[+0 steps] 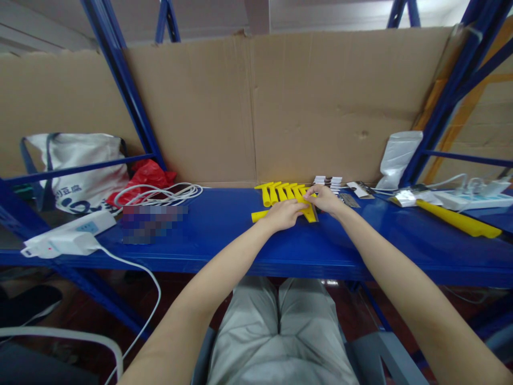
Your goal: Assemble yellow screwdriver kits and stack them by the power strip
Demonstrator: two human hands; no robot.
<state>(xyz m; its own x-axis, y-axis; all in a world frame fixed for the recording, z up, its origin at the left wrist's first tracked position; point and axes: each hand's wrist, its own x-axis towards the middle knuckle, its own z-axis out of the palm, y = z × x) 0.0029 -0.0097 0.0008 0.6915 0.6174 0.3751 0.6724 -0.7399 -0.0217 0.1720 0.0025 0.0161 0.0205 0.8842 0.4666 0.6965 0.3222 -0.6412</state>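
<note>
Left hand point(284, 215) closes around the yellow scraper point(309, 213), just on the near side of the row of yellow tools point(282, 193). Its handle end points left and its flared head right, the long axis running crosswise before that row. Right hand point(324, 199), reaching inward at the row's right end, bends its narrowed fingertips to the head; whether they pinch anything, I cannot tell.

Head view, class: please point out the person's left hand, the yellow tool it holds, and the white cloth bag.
Left hand point(282, 215): head view, on the back of the hand.
Yellow tool point(310, 215): head view, on its flared end.
White cloth bag point(88, 164): head view, on its front.
</note>
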